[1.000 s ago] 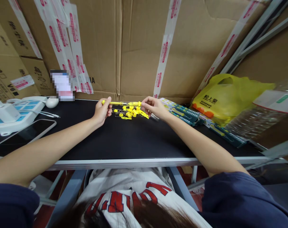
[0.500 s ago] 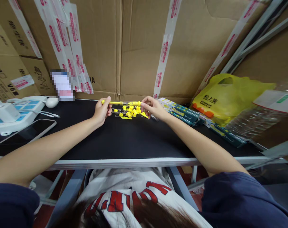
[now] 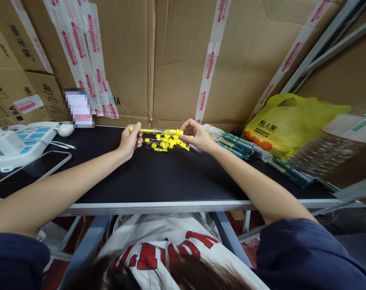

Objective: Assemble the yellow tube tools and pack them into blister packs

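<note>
A thin yellow pen-like tool point(image 3: 154, 131) lies level above the black table point(image 3: 158, 177) at its far side. My left hand point(image 3: 130, 141) is closed round its left end. My right hand point(image 3: 195, 135) pinches its thicker right end with fingers curled. Just under the tool a pile of small yellow plastic parts point(image 3: 167, 143) and metal clips lies on the table between the hands. A short clear tube point(image 3: 196, 149) sticks out under my right hand.
Green-and-yellow packaged kits point(image 3: 237, 146) lie right of my right hand, with a yellow plastic bag point(image 3: 287, 121) and a clear bag point(image 3: 330, 151) beyond. A white power strip point(image 3: 16, 145), a phone point(image 3: 46, 163) and a white mouse point(image 3: 66, 129) sit left. Taped cardboard boxes point(image 3: 170, 60) wall the back.
My right hand has lifted slightly and its fingers have shifted on the right end of the yellow tool. My left hand and the tool stay in place.
</note>
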A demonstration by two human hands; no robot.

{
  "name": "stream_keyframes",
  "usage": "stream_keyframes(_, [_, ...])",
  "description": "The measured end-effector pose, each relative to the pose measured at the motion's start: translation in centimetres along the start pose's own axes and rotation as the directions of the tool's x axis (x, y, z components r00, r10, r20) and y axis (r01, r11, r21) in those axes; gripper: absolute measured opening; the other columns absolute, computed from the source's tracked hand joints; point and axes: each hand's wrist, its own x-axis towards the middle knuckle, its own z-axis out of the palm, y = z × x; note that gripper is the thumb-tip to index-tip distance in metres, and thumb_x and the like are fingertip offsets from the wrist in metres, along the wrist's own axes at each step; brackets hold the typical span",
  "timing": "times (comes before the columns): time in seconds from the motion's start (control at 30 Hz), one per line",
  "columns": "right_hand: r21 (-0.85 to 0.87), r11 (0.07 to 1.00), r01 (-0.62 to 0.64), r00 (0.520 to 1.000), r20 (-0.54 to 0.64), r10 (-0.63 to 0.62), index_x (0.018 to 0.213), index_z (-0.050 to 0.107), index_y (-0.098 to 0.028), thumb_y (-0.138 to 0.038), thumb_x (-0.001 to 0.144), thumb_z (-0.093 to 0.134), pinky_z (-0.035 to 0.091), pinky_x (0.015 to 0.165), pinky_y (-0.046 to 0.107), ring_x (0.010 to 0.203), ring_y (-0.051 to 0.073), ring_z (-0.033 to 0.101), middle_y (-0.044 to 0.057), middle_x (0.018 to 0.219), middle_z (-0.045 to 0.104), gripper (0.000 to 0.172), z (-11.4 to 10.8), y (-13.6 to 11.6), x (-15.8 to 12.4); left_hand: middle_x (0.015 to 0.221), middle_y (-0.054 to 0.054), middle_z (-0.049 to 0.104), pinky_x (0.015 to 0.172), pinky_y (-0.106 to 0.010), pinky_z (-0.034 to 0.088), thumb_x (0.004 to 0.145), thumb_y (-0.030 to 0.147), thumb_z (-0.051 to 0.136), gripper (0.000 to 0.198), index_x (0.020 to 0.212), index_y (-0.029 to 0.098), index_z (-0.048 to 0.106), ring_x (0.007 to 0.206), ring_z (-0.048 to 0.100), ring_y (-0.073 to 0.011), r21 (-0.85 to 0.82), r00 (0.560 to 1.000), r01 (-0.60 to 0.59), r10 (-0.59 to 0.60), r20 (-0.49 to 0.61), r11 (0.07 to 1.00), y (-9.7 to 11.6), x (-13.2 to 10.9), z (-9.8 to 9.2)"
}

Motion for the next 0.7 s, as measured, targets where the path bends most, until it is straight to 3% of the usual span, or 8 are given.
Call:
stream_keyframes(0.17, [-0.100,0.993,0.067,0.998,0.009,-0.067,0.090,0.046,-0.022,-0.039,0.076,0.075,0.050,0.046,0.022,0.060,0.007,0.051,-0.002,0.084,0.053,0.036,-0.09,0.22,-0.22,0.058,0.009,0.046,0.035,-0.014,0.026,0.088,0.038,0.064,0.031,0.078,0.021,0.040,0.036,0.038,-0.0014,0.002,1.000,0.003,-0.003,-0.002,1.000,-0.03,0.04,-0.01])
stream_keyframes(0.37, [-0.139,0.986,0.090,0.996,0.028,-0.087,0.091,0.047,-0.022,-0.034,0.080,0.071,0.048,0.047,0.022,0.061,0.008,0.051,-0.001,0.082,0.052,0.029,-0.07,0.09,-0.44,0.058,0.009,0.046,0.035,-0.014,0.026,0.088,0.037,0.064,0.032,0.077,0.021,0.039,0.036,0.038,-0.0016,0.000,1.000,0.005,-0.005,0.001,1.000,-0.03,0.06,0.02])
stream_keyframes(0.57, [-0.154,0.987,0.048,0.999,0.032,-0.044,0.090,0.048,-0.023,-0.044,0.080,0.074,0.047,0.046,0.022,0.060,0.010,0.051,-0.002,0.075,0.054,0.035,-0.06,-0.21,-0.61,0.057,0.009,0.046,0.034,-0.014,0.026,0.091,0.034,0.060,0.028,0.077,0.021,0.039,0.036,0.038,-0.0019,-0.002,1.000,0.001,-0.001,0.000,1.000,-0.07,0.14,-0.05])
stream_keyframes(0.7, [-0.210,0.977,0.022,1.000,0.021,-0.018,0.087,0.050,-0.022,-0.056,0.085,0.064,0.044,0.043,0.023,0.054,0.009,0.050,-0.002,0.071,0.053,0.037,-0.02,-0.29,-0.66,0.057,0.009,0.046,0.034,-0.014,0.026,0.088,0.037,0.063,0.031,0.078,0.022,0.039,0.036,0.038,-0.0020,-0.004,1.000,0.007,-0.007,0.003,1.000,-0.03,0.05,0.00])
